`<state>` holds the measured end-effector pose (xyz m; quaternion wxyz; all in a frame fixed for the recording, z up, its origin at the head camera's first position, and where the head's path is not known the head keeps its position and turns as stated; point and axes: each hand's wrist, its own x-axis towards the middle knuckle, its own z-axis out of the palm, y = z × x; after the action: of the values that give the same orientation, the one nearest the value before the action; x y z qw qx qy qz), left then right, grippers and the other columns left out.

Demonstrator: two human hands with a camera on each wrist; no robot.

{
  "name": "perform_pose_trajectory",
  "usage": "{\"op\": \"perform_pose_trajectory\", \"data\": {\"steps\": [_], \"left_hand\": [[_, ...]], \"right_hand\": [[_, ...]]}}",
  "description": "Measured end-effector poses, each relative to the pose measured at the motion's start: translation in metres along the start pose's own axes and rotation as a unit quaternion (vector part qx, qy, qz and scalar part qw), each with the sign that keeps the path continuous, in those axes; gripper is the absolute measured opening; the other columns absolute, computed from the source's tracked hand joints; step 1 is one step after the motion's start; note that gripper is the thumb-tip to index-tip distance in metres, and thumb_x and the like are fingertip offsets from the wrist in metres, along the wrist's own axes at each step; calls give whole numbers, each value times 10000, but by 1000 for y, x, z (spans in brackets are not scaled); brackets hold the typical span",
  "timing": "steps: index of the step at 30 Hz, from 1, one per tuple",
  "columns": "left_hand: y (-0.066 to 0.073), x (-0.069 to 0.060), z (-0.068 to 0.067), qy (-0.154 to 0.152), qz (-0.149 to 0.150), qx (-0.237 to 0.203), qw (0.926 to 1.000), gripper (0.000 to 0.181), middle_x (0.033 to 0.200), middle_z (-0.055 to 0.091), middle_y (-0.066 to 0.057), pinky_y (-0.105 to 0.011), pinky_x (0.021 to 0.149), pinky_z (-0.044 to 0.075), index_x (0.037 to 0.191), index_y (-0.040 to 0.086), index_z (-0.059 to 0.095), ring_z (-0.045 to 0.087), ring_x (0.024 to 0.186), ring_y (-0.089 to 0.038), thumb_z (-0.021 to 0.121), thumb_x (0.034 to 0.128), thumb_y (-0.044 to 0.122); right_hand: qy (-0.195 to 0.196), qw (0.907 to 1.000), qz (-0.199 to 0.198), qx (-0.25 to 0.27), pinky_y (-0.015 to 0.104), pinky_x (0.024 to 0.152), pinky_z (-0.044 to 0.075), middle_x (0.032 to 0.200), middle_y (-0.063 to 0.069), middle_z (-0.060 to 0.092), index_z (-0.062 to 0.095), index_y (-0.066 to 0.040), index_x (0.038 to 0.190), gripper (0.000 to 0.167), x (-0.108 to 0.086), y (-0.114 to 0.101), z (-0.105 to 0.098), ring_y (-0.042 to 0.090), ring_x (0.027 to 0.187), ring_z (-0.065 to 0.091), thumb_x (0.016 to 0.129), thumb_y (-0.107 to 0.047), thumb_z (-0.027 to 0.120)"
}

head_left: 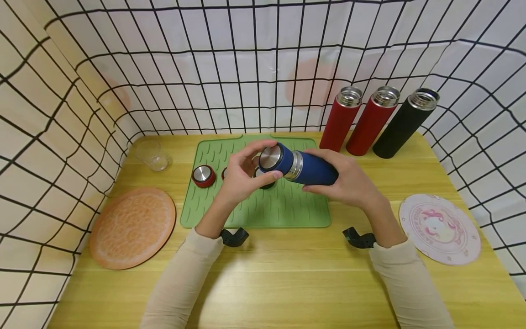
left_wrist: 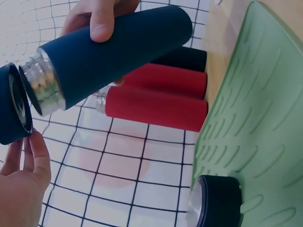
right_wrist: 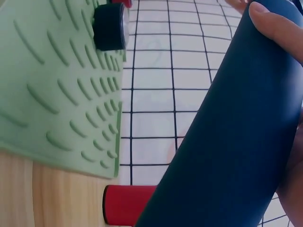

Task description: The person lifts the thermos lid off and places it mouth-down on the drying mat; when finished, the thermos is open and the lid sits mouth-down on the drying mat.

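My left hand (head_left: 240,178) pinches a blue lid (head_left: 287,159) with a steel top between thumb and fingers. My right hand (head_left: 349,178) grips a blue vacuum flask (head_left: 314,169), tilted with its bare steel neck (head_left: 295,165) toward the lid. In the left wrist view a narrow gap shows between the lid (left_wrist: 10,106) and part of the neck (left_wrist: 47,85). Both are held above a green ribbed mat (head_left: 287,214). On the mat sit a red lid (head_left: 203,177), a black lid (left_wrist: 221,203) and another red lid, mostly hidden by my left hand.
Two red flasks (head_left: 340,123) (head_left: 371,123) and a black flask (head_left: 404,125) stand lidless at the back right. A clear glass (head_left: 156,160) is at the back left. An orange round mat (head_left: 133,228) and a pink round mat (head_left: 439,228) flank the workspace. Black wire grid (head_left: 277,68) encloses the table.
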<state>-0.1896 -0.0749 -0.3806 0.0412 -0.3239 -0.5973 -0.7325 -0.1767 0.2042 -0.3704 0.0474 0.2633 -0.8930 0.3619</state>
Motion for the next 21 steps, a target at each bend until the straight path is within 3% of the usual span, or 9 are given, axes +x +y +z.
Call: {"op": "perform_pose_trajectory", "data": {"steps": [3,7,9,12,16,18,21], "left_hand": [[-1,0,-1,41,-14,89,10000,671,1353,628,-69,-311,942,534,1360,-36,610,589,1224,-249,894,821,246],[-2,-1,-3,271,-68,452,9986,627,1351,641,-80,-306,938,520,1358,13,632,595,1220,-250,896,815,182],[-3,-2,-5,467,-132,760,9959,612,1348,653,-74,-308,944,503,1360,55,644,598,1216,-238,894,806,133],[-4,-3,-6,746,-280,1158,9901,605,1343,668,-60,-316,969,490,1353,108,661,611,1188,-218,888,793,72],[-7,-3,-7,882,-527,1525,9830,588,1346,673,-10,-330,995,492,1345,181,676,610,1191,-172,886,803,91],[-9,-3,-9,872,-594,1702,9797,590,1351,669,12,-346,1010,502,1351,208,673,600,1214,-153,886,810,113],[-13,-4,-8,809,-685,1920,9756,599,1366,661,20,-365,1043,512,1365,224,666,595,1233,-141,892,813,156]], "right_hand": [[120,9998,133,51,638,985,516,1459,70,578,508,-330,1502,816,-4,7,-7,337,1272,545,792,-295,909],[600,9981,25,134,651,1008,484,1464,60,573,512,-330,1501,858,-12,17,-22,309,1302,522,765,-172,924],[885,9960,-53,90,563,1043,476,1458,24,575,527,-315,1493,883,-17,22,-33,249,1311,509,737,-107,931],[1307,9914,-15,55,330,1061,435,1450,-61,573,543,-266,1488,904,-25,31,-50,119,1310,482,707,-24,926],[1760,9841,217,136,134,1049,374,1442,-148,555,532,-216,1503,906,-37,46,-70,17,1294,461,715,41,900],[1903,9804,475,159,166,1116,378,1462,-144,544,512,-241,1521,892,-42,52,-77,12,1303,474,757,23,887],[2063,9734,958,276,334,1218,365,1505,-96,532,470,-300,1548,858,-48,58,-89,65,1353,487,830,-23,849]]}}
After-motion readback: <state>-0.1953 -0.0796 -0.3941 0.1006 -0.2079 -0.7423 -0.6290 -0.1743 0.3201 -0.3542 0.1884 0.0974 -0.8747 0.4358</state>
